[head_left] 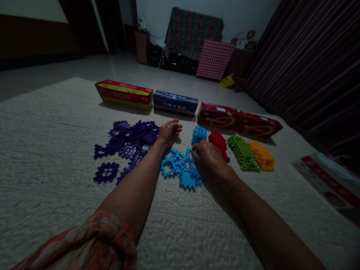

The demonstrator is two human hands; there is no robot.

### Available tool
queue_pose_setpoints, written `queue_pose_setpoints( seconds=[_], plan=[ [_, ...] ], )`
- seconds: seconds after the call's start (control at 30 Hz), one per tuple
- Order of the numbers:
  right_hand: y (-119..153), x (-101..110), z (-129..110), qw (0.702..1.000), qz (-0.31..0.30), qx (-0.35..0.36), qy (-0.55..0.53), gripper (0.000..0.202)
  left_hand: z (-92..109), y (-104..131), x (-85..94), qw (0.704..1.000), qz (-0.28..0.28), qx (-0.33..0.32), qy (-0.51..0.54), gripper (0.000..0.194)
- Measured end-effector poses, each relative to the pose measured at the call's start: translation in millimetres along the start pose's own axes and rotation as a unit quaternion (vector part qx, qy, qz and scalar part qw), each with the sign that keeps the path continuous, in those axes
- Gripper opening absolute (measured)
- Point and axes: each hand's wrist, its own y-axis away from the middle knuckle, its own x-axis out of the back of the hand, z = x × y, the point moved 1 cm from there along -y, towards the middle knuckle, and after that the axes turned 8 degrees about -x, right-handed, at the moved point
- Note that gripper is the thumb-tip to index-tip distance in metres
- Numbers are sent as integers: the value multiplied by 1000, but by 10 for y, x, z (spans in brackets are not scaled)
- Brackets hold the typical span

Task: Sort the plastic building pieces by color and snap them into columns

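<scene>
My left hand (170, 132) hovers between the purple pieces and the blue ones, fingers loosely bent and apart, holding nothing visible. A heap of purple interlocking plastic tiles (129, 138) lies beside that forearm, some with window cut-outs. Loose light-blue interlocking tiles (189, 180) are spread between my two forearms. My right hand (209, 154) is at their right edge, fingers drawn together; whatever is between the fingertips is hidden. Just behind it is a row of blue tiles (198, 134). Red tiles (218, 144), green tiles (243, 152) and yellow tiles (261, 155) are lined up farther right.
Behind the tiles stand a red-and-yellow box (125, 95), a blue box (176, 103) and dark red boxes (218, 115). Everything rests on a pale quilted mat (56, 150). A red-and-white package (329, 180) is at the right. Cloth-covered furniture (194, 32) stands by the far wall.
</scene>
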Motion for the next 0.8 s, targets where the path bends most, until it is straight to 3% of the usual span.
queue_pose_setpoints(
  seconds=[0.2, 0.47, 0.8],
  plan=[
    [-65, 31, 84, 1000, 2, 0, -31, 20, -26, -25, 21, 1000, -6, -4, 5, 29],
    [-216, 81, 307, 982, 189, 19, -22, 15, -30, -31, 23, 1000, -6, -3, 9, 34],
    [-236, -69, 314, 971, 231, 25, 61, 13, -6, 6, 0, 1000, -2, -3, 16, 28]
  ],
)
